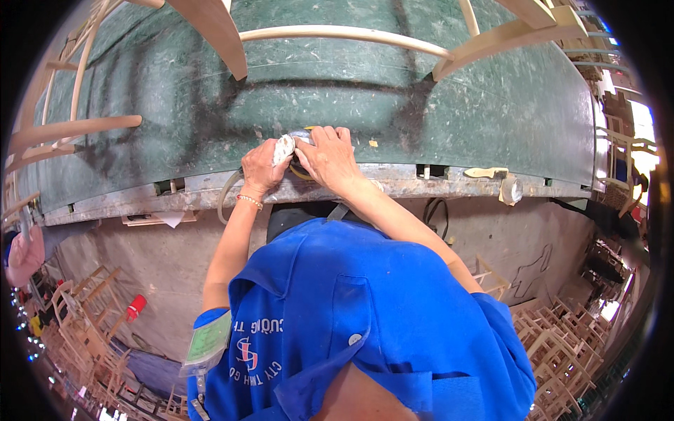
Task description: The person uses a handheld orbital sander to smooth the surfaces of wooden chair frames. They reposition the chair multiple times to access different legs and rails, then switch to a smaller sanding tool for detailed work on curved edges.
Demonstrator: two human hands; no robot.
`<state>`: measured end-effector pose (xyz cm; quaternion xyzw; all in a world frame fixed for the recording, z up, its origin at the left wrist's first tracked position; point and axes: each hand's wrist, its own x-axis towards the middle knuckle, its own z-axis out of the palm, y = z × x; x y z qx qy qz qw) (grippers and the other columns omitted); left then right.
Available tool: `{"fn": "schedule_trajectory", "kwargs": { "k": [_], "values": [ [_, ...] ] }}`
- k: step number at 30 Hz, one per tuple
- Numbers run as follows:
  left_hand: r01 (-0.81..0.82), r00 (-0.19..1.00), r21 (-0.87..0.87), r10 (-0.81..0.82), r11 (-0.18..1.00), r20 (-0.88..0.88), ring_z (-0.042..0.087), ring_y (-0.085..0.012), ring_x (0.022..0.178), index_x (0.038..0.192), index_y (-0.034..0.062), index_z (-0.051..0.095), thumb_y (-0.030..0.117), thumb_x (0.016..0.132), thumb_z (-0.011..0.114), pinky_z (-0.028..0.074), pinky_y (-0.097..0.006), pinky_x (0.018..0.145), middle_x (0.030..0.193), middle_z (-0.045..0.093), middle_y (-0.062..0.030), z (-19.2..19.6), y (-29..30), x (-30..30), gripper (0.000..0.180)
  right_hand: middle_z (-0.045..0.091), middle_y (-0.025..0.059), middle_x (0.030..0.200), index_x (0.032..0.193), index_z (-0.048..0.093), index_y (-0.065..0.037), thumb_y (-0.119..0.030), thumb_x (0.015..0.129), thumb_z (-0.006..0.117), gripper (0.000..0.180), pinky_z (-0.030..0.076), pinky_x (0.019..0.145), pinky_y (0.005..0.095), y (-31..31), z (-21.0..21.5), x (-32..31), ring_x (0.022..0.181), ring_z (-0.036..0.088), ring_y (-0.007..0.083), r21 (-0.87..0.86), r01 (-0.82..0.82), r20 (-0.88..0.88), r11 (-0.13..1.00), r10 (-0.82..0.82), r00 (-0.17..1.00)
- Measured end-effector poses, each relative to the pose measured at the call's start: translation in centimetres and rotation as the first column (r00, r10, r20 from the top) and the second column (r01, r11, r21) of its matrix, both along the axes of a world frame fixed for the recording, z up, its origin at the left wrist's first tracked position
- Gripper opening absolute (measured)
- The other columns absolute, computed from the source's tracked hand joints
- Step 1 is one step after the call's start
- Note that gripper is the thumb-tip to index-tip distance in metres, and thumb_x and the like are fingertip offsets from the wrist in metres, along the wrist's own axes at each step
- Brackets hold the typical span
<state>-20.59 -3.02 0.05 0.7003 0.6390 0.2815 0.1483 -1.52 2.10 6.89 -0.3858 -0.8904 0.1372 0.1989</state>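
Observation:
My left hand (pixel 261 170), with a beaded bracelet at the wrist, is closed around a white, crumpled-looking piece (pixel 283 149) at the front edge of the green workbench (pixel 365 98). Close beside it, my right hand (pixel 328 158) bends its fingers over a grey object with yellow edges (pixel 302 135). Its thumb side meets the white piece. The fingers hide most of the grey object, so its kind cannot be made out. A pale hose or strap (pixel 225 198) curves down from the bench edge beside my left wrist.
Pale wooden chair frames (pixel 344 32) stand on the bench's far side and at its left (pixel 84 128). A wooden-handled brush or scraper (pixel 484 172) and a tape roll (pixel 511 191) lie along the front ledge. Stacked chairs (pixel 562 344) and a red object (pixel 137 306) are behind me.

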Motion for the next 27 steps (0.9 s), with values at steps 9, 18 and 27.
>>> {"fn": "schedule_trajectory", "kwargs": {
  "k": [9, 18, 27],
  "values": [
    [-0.011, 1.0, 0.02, 0.011, 1.0, -0.009, 0.063, -0.0314, 0.072, 0.098, 0.0079, 0.062, 0.043, 0.077, 0.07, 0.049, -0.039, 0.062, 0.085, 0.064, -0.0094, -0.5, 0.0, 0.1, 0.042, 0.051, 0.0074, 0.087, 0.113, 0.066, -0.014, -0.018, 0.083, 0.066, 0.031, 0.034, 0.076, 0.0412, -1.0, 0.0, -0.2, 0.086, 0.052, 0.0259, -0.045, 0.107, -0.084, 0.993, -0.111, 0.99],
    [-0.009, 1.0, 0.015, 0.009, 1.0, -0.021, 0.064, -0.0306, 0.072, 0.097, 0.009, 0.062, 0.048, 0.078, 0.067, 0.049, -0.039, 0.062, 0.081, 0.065, -0.0094, -0.7, 0.1, 0.1, 0.043, 0.051, 0.0069, 0.087, 0.114, 0.065, -0.014, -0.018, 0.081, 0.067, 0.033, 0.034, 0.076, 0.0411, -1.7, 0.1, 0.1, 0.087, 0.05, 0.0261, -0.067, 0.141, -0.071, 0.988, -0.145, 0.987],
    [0.021, 1.0, 0.042, -0.02, 0.999, -0.024, 0.063, -0.0297, 0.072, 0.097, 0.0107, 0.063, 0.046, 0.075, 0.07, 0.048, -0.039, 0.063, 0.082, 0.065, -0.0077, -0.6, 0.1, 0.3, 0.043, 0.051, 0.0073, 0.084, 0.108, 0.066, -0.013, -0.018, 0.079, 0.068, 0.029, 0.034, 0.075, 0.0411, -2.4, 0.3, 0.7, 0.086, 0.051, 0.0255, -0.009, 0.176, -0.069, 0.984, -0.176, 0.982]
  ]
}}
